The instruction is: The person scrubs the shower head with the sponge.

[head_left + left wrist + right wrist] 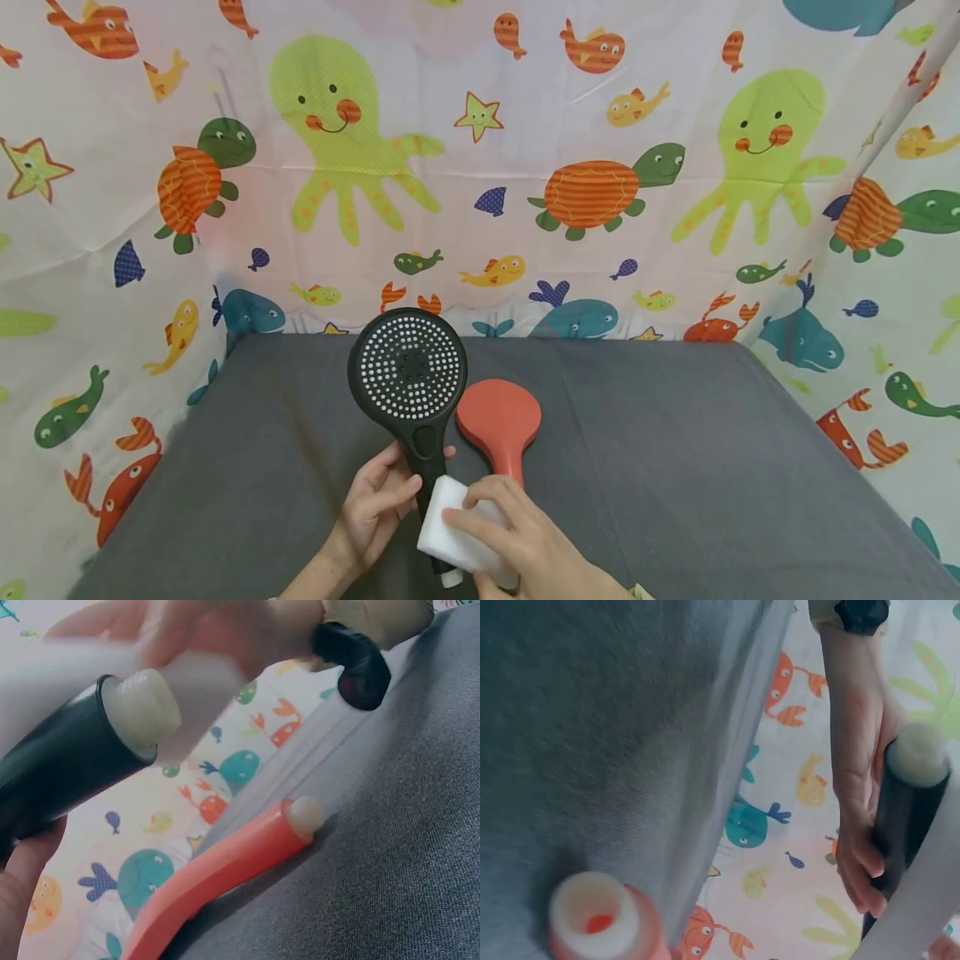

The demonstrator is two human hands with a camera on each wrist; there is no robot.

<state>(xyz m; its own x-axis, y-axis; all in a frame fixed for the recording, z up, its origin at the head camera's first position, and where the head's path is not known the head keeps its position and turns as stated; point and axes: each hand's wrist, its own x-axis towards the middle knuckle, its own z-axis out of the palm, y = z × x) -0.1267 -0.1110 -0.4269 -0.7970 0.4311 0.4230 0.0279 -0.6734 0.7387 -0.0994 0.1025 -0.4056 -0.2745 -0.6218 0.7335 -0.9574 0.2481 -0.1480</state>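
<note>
A black shower head [424,442] with a round face of white nozzles is held up off the table, face toward the head camera. My left hand [377,502] grips its handle below the head. In my right hand [525,533] is a white sponge block [457,525], pinched between fingers and thumb and set against the lower handle. The handle's white threaded end [148,707] pokes out past the sponge. Beside it on the table lies a red shower head [498,414]; its pale threaded end [306,815] shows in the left wrist view.
A dark grey cloth [660,450] covers the table. Around the back and sides hangs a white curtain [465,233] printed with sea animals. The red shower head lies just right of the black one.
</note>
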